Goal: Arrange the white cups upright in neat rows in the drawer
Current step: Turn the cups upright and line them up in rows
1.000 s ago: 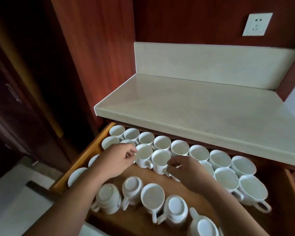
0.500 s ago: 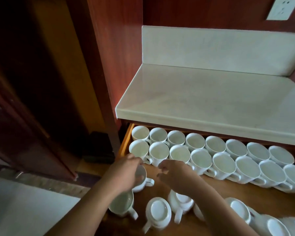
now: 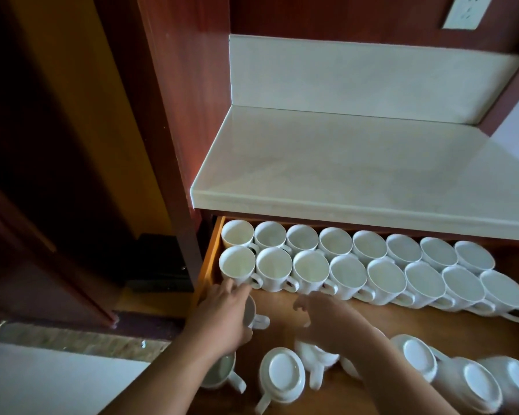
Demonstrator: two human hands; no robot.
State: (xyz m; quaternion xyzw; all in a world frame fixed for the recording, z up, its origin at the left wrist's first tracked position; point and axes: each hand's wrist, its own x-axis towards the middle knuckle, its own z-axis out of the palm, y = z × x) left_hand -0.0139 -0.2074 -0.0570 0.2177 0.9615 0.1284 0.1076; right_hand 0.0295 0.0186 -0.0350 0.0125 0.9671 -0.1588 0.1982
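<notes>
The fingers (image 3: 235, 292) of the left hand (image 3: 222, 319) are still wrapping an upright cup (image 3: 252, 313), now setting it by the left wall of the drawer (image 3: 212, 259), just in front of the second row (image 3: 310, 269). A third row is beginning. The right hand (image 3: 327, 322), fingers loose and empty, is hovering over the overturned cups (image 3: 285, 372).

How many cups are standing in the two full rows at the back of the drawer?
16: eight in the back row under the counter edge, eight in the second row before it. None seems hidden there.
</notes>
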